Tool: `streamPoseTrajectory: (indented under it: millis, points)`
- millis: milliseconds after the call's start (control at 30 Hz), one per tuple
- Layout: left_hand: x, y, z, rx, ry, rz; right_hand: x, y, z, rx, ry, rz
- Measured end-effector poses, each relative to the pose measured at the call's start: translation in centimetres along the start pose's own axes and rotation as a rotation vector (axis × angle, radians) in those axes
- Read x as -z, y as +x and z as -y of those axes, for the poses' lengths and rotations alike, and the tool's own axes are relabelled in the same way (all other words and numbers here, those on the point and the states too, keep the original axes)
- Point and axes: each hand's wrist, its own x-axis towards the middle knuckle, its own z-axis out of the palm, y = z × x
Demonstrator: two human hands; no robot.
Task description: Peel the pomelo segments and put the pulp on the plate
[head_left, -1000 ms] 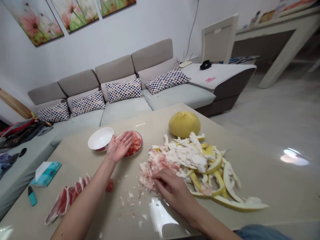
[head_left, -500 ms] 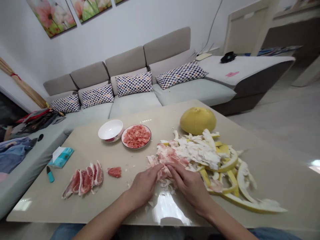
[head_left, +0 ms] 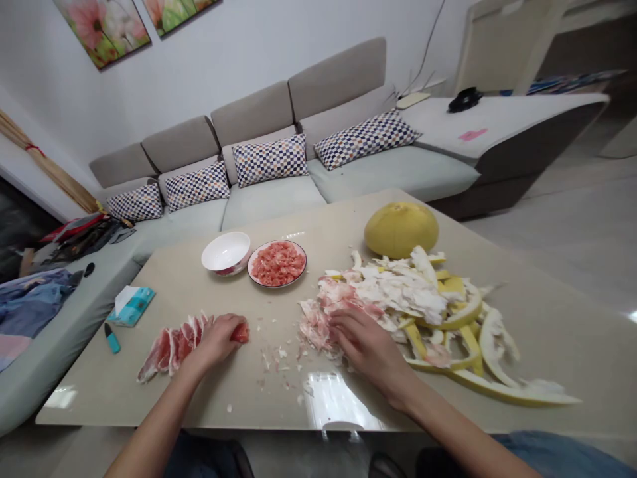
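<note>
My left hand [head_left: 219, 340] has its fingers closed round a small peeled pomelo segment [head_left: 242, 332], whose red flesh shows past the fingertips. Just left of that hand lies a row of pomelo segments [head_left: 172, 346] still in pale skin. My right hand [head_left: 365, 345] rests at the near edge of a heap of pink and white pomelo membrane scraps [head_left: 314, 324]. Its fingers are bent and pressed together, and whatever lies between the fingertips is hidden. Small white crumbs are scattered on the table [head_left: 269, 405] between both hands.
Beyond the hands stand a white bowl [head_left: 226, 252] and a plate [head_left: 302, 271] of red pomelo pieces. A whole yellow pomelo [head_left: 401, 230] sits behind thick peel strips [head_left: 497, 392]. At left are a tissue pack [head_left: 133, 307] and a teal-handled knife [head_left: 112, 338]. A sofa [head_left: 269, 206] borders the table.
My left hand has left the membrane heap and moved left onto the small peeled pomelo segment. My right hand stays by the heap. The view has shifted slightly.
</note>
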Motion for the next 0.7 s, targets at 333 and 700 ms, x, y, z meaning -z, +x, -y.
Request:
streamPoseTrajectory:
  millis: [333, 700]
  points:
    - [0.8, -1.7, -2.8, 0.02, -0.449, -0.076, -0.3, -0.2, 1.2, -0.089, 0.137, 0.039]
    - [-1.2, -4.2, -10.4, -0.073, -1.022, 0.076, -0.2, 0.6, 6.2, -0.32, 0.509, 0.328]
